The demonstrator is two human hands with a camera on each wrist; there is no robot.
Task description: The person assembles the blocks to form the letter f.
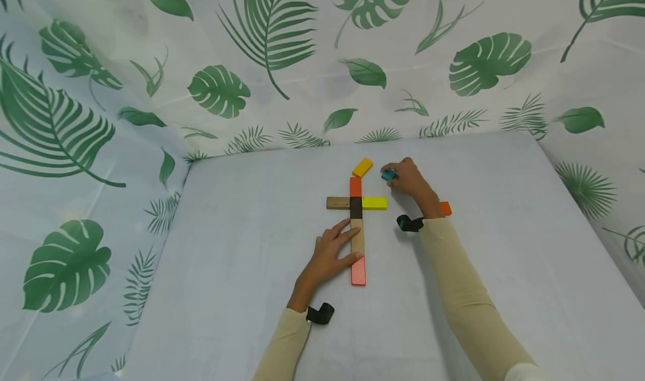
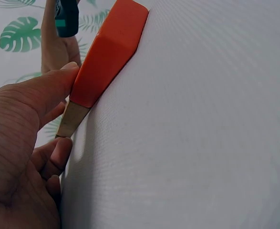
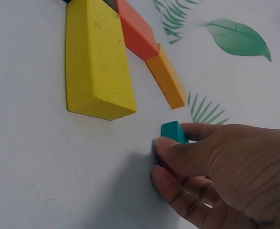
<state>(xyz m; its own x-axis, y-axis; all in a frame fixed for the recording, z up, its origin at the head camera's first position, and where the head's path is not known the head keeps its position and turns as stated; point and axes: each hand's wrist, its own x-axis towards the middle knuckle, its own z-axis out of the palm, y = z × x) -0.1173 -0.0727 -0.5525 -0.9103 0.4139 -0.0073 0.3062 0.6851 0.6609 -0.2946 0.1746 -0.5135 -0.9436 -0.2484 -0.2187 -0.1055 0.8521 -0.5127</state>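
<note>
Wooden blocks lie on the table in a cross. A red-orange block (image 1: 355,187) tops a dark brown block (image 1: 356,207), flanked by a brown block (image 1: 338,202) and a yellow block (image 1: 374,203). Below come a tan block (image 1: 357,244) and a pink block (image 1: 358,272). An amber block (image 1: 362,167) slants off the top end. My left hand (image 1: 327,255) rests along the lower stem, fingers spread, thumb where tan meets pink. To the right of the amber block, my right hand (image 1: 409,178) pinches a teal block (image 3: 171,131) between thumb and fingers, partly covering it.
Beside the right wrist lies an orange block (image 1: 445,208), partly hidden by the arm. The pale table (image 1: 227,258) meets leaf-printed cloth (image 1: 302,101) at the back and sides. Each wrist carries a black camera.
</note>
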